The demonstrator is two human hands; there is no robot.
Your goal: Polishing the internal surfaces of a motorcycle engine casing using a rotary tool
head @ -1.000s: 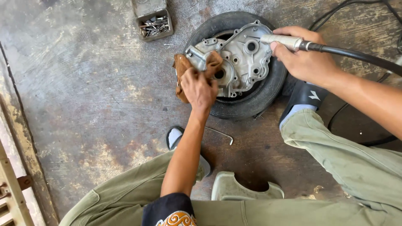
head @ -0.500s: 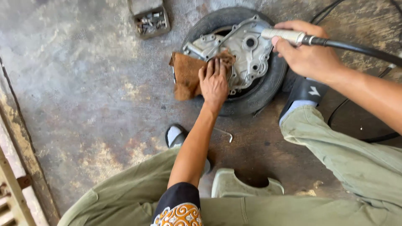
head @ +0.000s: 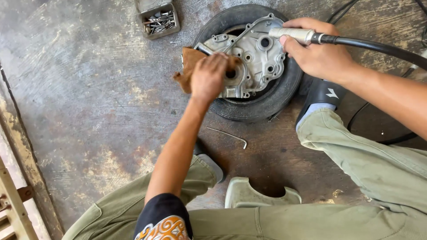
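Nearest, the person's knees in olive trousers frame a pale plastic stool (head: 262,195) on the stained concrete floor (head: 89,89); just beyond it a bent hex key (head: 229,134) lies loose, near the tyre; the left hand (head: 208,78) is pressed flat, fingers curled, on a brown rag (head: 189,62), pinning it against the left edge of the grey metal cover (head: 253,58); that cover lies flat on top of a small black tyre (head: 258,104) on the floor; the right hand (head: 318,53) is wrapped tight around a silver nozzle (head: 291,34), its tip over the cover's upper edge, a black hose (head: 378,46) trailing off to the right; farthest back, a small tray (head: 158,20) of bolts sits well apart, up and to the left of the tyre.
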